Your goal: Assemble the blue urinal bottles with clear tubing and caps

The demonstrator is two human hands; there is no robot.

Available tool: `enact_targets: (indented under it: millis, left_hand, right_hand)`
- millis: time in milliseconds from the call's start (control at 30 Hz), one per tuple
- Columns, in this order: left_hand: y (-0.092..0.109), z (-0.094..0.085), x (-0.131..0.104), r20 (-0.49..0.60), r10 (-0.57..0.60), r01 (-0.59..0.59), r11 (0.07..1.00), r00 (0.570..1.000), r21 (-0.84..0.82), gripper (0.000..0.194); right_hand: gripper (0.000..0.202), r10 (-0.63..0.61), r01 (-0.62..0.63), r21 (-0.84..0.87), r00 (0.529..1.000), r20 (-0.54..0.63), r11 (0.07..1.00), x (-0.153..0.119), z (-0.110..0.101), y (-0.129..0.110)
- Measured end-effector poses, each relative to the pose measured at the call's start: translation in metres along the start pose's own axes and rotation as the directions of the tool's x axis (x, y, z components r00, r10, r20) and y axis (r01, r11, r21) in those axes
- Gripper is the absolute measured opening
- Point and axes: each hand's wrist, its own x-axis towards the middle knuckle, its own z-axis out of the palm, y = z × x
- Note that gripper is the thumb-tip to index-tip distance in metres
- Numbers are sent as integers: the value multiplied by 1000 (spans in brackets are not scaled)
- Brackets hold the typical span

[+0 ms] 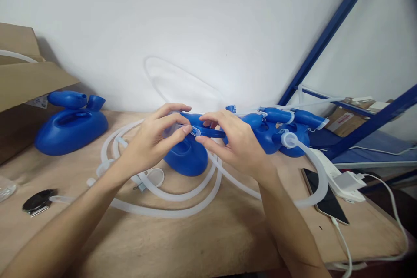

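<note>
Near the middle of the table, a blue plastic bottle (186,156) sits under both hands. My left hand (159,134) pinches a small clear plastic piece (195,131) between thumb and fingers, beside the bottle's blue upper part. From the right, my right hand (230,137) has its thumb at the edge of that clear piece and its fingers curled over the blue part. A translucent hose (182,213) lies in loops around the bottle, passing below my left forearm. The fingers partly hide the bottle's upper part.
Another blue bottle (71,130) stands at left by a cardboard box (35,80). Several blue bottles with hoses (321,182) stand at right, near a phone (325,197) and a power strip (342,182). A black watch (39,202) lies front left. Behind rises a white wall.
</note>
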Motion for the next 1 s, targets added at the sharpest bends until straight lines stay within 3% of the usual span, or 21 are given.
enact_targets:
  millis: [133,267,467,667,800,933,1000]
  left_hand:
    - [5,3,-2,-67,53,-49,997,996,66,14]
    - [5,10,-4,-140,192,-167,971,971,172,9]
    - [-5,28,-8,-233,397,-316,893,888,319,23]
    - [-8,35,-13,-324,468,-352,865,822,357,39]
    - [-3,37,-20,-316,370,-268,908,874,322,44]
    - [2,37,-22,-303,249,-146,935,920,323,35]
    - [1,31,-18,-265,247,-158,935,932,318,30]
  right_hand:
    - [16,70,-69,164,998,5,984,3,13,3]
    - [14,136,-97,305,984,-112,948,4,20,2]
    - [13,90,-36,198,958,-272,979,1,25,-6]
    - [11,-56,98,104,935,-351,990,-1,26,-7]
    - [12,-111,143,62,927,-359,988,0,27,-9]
    - [13,-179,200,19,910,-375,980,1,25,-11]
    - [13,-172,196,30,916,-362,980,1,23,-10]
